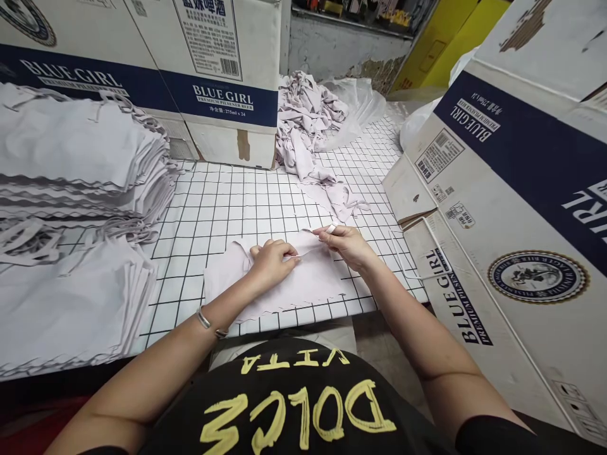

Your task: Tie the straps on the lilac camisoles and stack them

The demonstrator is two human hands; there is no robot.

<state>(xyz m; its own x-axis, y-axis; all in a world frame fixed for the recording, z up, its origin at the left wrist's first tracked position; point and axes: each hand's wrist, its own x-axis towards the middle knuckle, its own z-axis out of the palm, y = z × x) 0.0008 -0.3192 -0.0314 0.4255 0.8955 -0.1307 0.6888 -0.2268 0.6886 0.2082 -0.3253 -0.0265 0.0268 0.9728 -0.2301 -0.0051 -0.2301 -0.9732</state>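
A pale pink cloth bag (303, 281) lies flat on the grid-patterned table (227, 202) in front of me. My left hand (272, 260) rests on the bag with fingers curled, pinching a thin drawstring at its top edge. My right hand (346, 243) is closed just to the right, gripping a small white tool between thumb and fingers at the bag's upper right corner. The string runs between the two hands.
Stacks of finished pale bags (71, 164) fill the left side. A loose heap of cloth pieces (308, 120) lies at the back by a plastic bag. Blue Girl beer cartons stand behind (218, 76) and lean at the right (512, 208).
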